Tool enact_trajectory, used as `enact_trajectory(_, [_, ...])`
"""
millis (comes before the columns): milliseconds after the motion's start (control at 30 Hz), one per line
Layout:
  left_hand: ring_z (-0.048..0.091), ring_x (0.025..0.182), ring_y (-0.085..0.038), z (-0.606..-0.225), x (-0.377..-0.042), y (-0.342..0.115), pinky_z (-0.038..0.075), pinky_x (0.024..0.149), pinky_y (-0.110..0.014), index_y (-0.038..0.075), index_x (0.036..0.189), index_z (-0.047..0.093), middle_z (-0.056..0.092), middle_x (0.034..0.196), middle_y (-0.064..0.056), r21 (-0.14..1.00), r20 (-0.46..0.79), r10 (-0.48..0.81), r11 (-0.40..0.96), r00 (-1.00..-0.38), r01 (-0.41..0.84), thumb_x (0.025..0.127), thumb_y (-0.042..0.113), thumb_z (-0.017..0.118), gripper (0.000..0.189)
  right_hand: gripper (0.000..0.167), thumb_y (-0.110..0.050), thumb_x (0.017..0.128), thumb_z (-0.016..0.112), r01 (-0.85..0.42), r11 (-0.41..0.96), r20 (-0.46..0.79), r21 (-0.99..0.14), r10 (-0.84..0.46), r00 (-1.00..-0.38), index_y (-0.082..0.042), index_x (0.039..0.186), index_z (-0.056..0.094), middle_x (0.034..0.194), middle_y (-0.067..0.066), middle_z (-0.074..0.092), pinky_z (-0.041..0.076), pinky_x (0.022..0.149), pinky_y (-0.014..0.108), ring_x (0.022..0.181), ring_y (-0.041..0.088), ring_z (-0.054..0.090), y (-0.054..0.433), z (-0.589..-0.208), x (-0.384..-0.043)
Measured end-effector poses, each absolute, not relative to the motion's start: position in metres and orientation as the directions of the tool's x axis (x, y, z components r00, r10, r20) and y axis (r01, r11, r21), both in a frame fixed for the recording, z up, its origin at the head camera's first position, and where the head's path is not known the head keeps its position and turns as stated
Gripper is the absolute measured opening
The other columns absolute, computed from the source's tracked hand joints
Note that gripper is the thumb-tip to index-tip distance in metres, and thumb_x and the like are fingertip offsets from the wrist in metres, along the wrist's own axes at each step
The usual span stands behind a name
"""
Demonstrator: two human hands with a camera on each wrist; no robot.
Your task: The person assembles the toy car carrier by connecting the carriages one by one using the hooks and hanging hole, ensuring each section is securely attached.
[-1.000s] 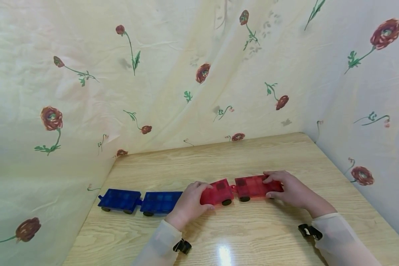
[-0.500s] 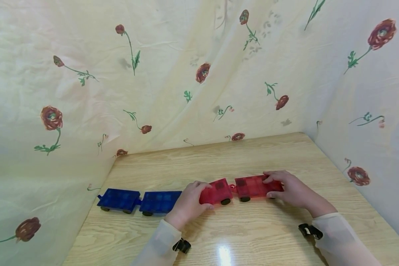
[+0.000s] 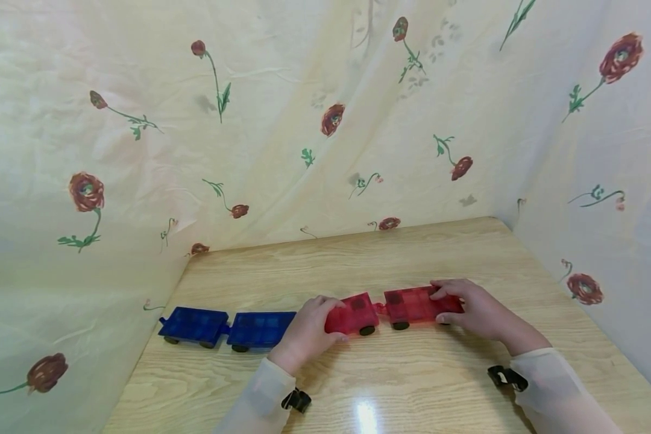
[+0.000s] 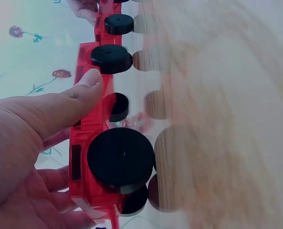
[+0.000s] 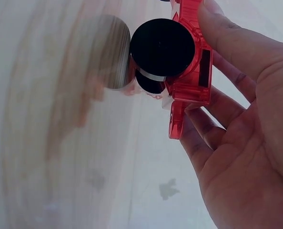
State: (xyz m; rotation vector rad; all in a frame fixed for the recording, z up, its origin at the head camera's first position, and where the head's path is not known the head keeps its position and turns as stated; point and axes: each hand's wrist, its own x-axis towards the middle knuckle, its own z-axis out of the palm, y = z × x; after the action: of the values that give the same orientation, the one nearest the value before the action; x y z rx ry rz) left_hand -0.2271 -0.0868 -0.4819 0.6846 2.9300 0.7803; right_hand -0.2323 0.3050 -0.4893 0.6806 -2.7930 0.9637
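Two translucent red toy train cars with black wheels stand end to end on the table, their couplings meeting between them. My left hand (image 3: 309, 331) grips the left red car (image 3: 354, 314), thumb on the near side and fingers over the far side. The right red car (image 3: 416, 304) is held at its right end by my right hand (image 3: 480, 313). In the right wrist view a red coupling tab (image 5: 176, 120) sticks out beyond that end. In the left wrist view a black wheel (image 4: 120, 160) shows large below my thumb. Part of each red car is hidden by the hand on it.
Two joined blue toy train cars, one at far left (image 3: 194, 325) and one nearer (image 3: 260, 330), stand left of my left hand, which overlaps the nearer one. The wooden table (image 3: 325, 265) ends at a flower-printed cloth (image 3: 282, 120) behind and at both sides.
Both hands keep their hold and almost the same place. The gap at the coupling between the red cars looks very slightly changed, and the view has shifted a little.
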Motion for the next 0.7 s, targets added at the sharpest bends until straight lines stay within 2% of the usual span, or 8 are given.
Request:
enact_trajectory(400, [0.055, 0.131, -0.024, -0.4835, -0.2294, -0.0882, 0.053, 0.105, -0.047, 0.028, 0.140, 0.065, 0.059, 0.142, 0.002, 0.461, 0.081, 0.435, 0.781, -0.897, 0.421, 0.086, 0.039, 0.088, 0.060, 0.034, -0.017, 0.084, 0.091, -0.436, 0.698, 0.237, -0.568, -0.369, -0.899, -0.017, 0.115, 0.078, 0.147, 0.016, 0.060, 0.040, 0.109, 0.065, 0.136, 0.045, 0.051, 0.3054, -0.4902, -0.2319])
enact_trajectory(567, [0.043, 0.147, -0.034, -0.4846, -0.2326, -0.0919, 0.044, 0.113, -0.056, 0.032, 0.143, 0.064, 0.052, 0.155, 0.002, 0.465, 0.060, 0.430, 0.786, -0.901, 0.407, 0.087, 0.039, 0.086, 0.061, 0.034, -0.016, 0.084, 0.090, -0.427, 0.692, 0.229, -0.581, -0.365, -0.902, -0.017, 0.116, 0.078, 0.147, 0.017, 0.059, 0.039, 0.109, 0.066, 0.136, 0.046, 0.050, 0.3050, -0.4896, -0.2310])
enact_trajectory(700, [0.036, 0.151, -0.042, -0.4871, -0.2345, -0.0938, 0.040, 0.114, -0.062, 0.035, 0.145, 0.063, 0.048, 0.160, 0.003, 0.462, 0.053, 0.430, 0.790, -0.901, 0.404, 0.089, 0.037, 0.085, 0.060, 0.034, -0.017, 0.084, 0.090, -0.425, 0.698, 0.227, -0.576, -0.363, -0.904, -0.017, 0.116, 0.078, 0.147, 0.017, 0.059, 0.038, 0.109, 0.067, 0.137, 0.047, 0.049, 0.3048, -0.4890, -0.2304])
